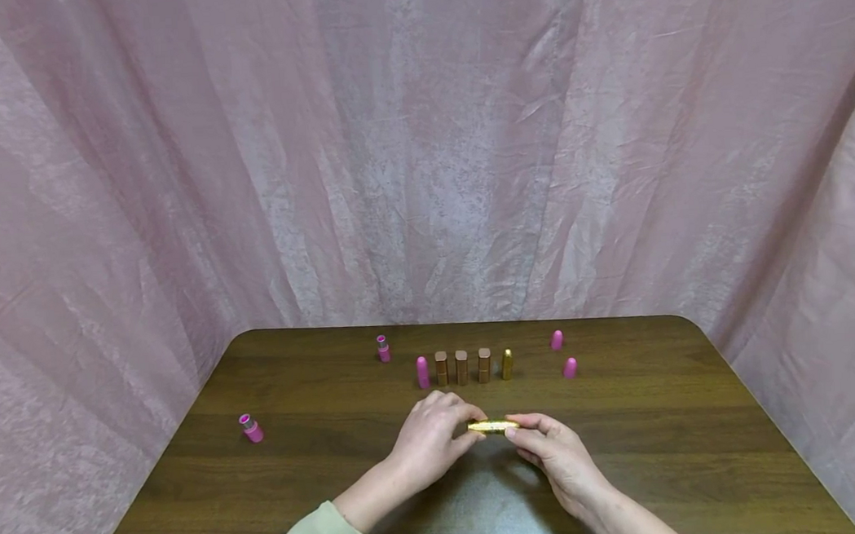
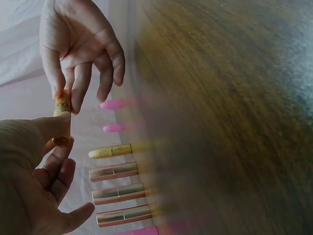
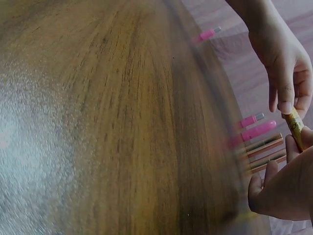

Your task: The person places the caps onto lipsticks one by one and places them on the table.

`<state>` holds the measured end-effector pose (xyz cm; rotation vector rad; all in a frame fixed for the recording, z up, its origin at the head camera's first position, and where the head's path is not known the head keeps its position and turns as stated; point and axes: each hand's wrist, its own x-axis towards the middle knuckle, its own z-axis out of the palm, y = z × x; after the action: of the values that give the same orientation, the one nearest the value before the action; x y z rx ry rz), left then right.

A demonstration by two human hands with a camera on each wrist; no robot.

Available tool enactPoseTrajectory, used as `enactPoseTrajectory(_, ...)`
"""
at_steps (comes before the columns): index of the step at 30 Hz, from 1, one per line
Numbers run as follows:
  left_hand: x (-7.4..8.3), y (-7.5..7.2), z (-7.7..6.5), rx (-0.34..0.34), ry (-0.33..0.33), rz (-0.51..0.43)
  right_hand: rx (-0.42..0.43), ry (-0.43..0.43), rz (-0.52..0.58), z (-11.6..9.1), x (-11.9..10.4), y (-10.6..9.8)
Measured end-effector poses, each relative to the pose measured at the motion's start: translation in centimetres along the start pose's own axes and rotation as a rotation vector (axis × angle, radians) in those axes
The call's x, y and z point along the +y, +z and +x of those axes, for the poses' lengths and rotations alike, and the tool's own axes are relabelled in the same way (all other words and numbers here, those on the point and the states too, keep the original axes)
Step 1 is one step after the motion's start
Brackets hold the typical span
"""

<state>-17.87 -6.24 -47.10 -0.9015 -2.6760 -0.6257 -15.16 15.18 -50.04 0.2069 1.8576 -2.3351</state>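
Observation:
A shiny gold lipstick tube [image 1: 492, 427] lies level between both hands, above the near middle of the table. My left hand [image 1: 431, 440] pinches its left end between thumb and fingers. The other end is pinched by my right hand [image 1: 562, 457]. Seen from the left wrist, the gold tube [image 2: 62, 125] shows a round end by the left thumb and dark lettering near the right fingertips. Just beyond the hands stands a row: a closed pink lipstick [image 1: 422, 373], three rose-gold square lipsticks [image 1: 462, 368] and a second gold lipstick [image 1: 507, 365].
Two uncapped pink lipstick bases stand on the left, one farther back [image 1: 383, 350] and one nearer [image 1: 252, 429]. Two pink caps [image 1: 569, 368] stand at the right of the row. Pink curtains [image 1: 435, 152] hang behind and beside the brown wooden table [image 1: 672, 415].

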Motion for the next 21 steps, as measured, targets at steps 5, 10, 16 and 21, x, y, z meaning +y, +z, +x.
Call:
enactPoseTrajectory(5, -0.2, 0.2, -0.2, -0.004, -0.020, -0.004, -0.002, -0.025, -0.048, 0.1, 0.1, 0.1)
enactPoseTrajectory(10, -0.4, 0.3, -0.4, -0.037, -0.030, 0.029, -0.017, -0.062, -0.126, 0.0, 0.0, 0.5)
enactPoseTrajectory(16, -0.7, 0.3, -0.5, -0.073, -0.063, 0.028, -0.040, -0.089, -0.189, 0.0, -0.2, 1.2)
enactPoseTrajectory(21, -1.1, 0.3, -0.7, -0.076, -0.050, 0.052, -0.083, -0.098, -0.210, -0.1, -0.4, 1.5)
